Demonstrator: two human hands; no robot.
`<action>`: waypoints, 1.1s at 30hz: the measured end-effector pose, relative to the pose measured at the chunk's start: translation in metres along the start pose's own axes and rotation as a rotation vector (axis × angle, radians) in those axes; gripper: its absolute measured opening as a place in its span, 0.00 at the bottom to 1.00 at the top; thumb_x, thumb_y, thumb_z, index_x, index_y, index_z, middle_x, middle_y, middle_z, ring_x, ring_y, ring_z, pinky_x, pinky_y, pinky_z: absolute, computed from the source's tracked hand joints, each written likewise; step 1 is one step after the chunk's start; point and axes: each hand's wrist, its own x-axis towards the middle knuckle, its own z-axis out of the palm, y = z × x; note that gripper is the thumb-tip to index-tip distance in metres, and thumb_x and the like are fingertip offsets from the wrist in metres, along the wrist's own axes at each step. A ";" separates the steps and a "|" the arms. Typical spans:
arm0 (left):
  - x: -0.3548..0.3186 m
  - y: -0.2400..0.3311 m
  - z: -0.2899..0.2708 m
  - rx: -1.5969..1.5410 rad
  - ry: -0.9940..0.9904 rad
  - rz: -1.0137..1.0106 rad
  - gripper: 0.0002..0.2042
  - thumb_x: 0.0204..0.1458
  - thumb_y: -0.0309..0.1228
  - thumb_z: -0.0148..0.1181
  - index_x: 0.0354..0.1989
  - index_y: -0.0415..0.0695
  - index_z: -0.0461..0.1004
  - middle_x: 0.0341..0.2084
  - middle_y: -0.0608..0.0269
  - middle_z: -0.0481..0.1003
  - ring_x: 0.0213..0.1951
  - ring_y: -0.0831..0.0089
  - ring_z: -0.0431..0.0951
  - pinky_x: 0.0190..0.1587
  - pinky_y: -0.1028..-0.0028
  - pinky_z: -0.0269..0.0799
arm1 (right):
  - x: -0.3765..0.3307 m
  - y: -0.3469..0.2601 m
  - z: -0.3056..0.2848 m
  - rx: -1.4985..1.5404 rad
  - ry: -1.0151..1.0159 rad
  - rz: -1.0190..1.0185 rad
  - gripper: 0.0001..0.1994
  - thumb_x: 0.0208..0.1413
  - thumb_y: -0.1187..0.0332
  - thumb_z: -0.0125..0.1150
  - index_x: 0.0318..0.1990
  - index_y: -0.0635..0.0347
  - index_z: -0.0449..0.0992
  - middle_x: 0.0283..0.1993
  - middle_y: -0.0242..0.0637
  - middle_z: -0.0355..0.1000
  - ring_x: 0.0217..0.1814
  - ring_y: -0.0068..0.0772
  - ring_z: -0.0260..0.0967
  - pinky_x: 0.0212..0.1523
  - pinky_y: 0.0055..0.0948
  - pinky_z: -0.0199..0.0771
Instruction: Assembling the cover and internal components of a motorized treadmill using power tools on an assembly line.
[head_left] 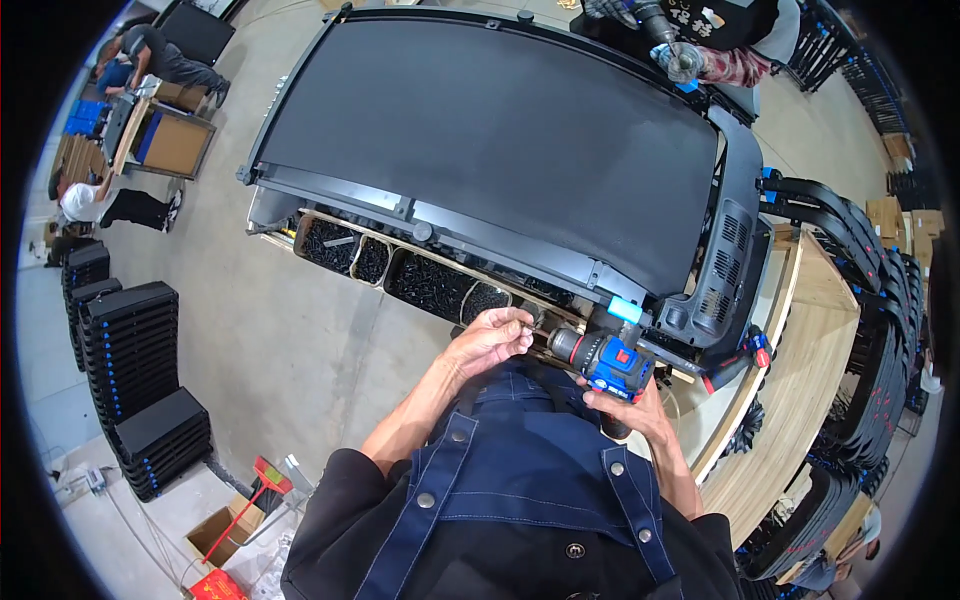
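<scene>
My right hand (625, 408) is wrapped round a blue and black cordless drill (612, 365), whose chuck points left toward my other hand. Close to the chuck, my left hand (492, 342) is closed in a pinch; a small dark piece shows at its fingertips, too small to name. Just beyond both hands lies a treadmill (480, 130) with a wide black belt and a dark frame. Under its near edge sit bins of small black fasteners (425, 282). A light blue piece (626, 309) is on the frame's near right corner, above the drill.
Across the treadmill, a co-worker's gloved hand (683, 62) is at another power drill. To the right stands a wooden box (800, 370) with a red and black tool (738, 362) at its edge. Stacked black parts (130, 350) stand at left; other people work at far left.
</scene>
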 end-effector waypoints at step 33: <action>0.082 -0.027 0.071 -0.181 0.078 -0.358 0.13 0.62 0.38 0.62 0.44 0.40 0.77 0.39 0.62 0.78 0.40 0.73 0.80 0.47 0.75 0.80 | 0.037 -0.099 -0.029 -0.826 0.233 0.233 0.15 0.46 0.71 0.69 0.42 0.65 0.78 0.33 0.47 0.78 0.36 0.45 0.79 0.42 0.38 0.76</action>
